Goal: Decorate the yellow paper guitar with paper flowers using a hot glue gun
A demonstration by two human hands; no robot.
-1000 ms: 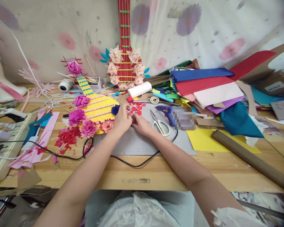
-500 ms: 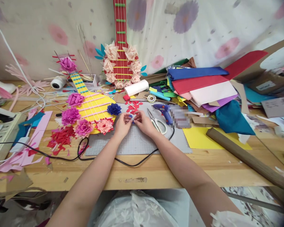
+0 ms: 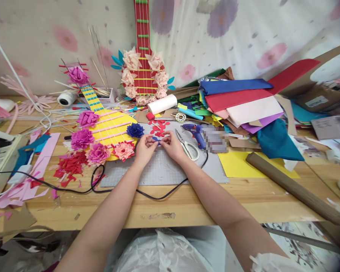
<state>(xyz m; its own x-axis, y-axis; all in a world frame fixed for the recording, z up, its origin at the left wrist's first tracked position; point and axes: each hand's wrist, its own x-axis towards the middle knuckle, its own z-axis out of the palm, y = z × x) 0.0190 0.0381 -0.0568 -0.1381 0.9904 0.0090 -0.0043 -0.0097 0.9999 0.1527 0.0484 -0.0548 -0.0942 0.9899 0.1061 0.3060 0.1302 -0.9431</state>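
A flower-printed cloth (image 3: 243, 34) hangs behind the wooden table (image 3: 187, 204).

A small paper piece (image 3: 156, 139) is pinched between the fingers (image 3: 150, 139) of the left hand (image 3: 145, 148) and the right hand (image 3: 171, 145), over a cutting mat (image 3: 158, 170) laid on the table (image 3: 187, 207). Scissors (image 3: 187, 145) are seen just right of the fingers, with a glue gun (image 3: 195, 131) beyond. Cut petals (image 3: 158, 129) are scattered just behind the fingers. A paper flower (image 3: 135, 130) is set behind and left of them, on a flat-lying paper guitar (image 3: 110, 128). A cable (image 3: 158, 196) is trailed before them. A pile of sheets (image 3: 243, 100) is stacked well right and behind.
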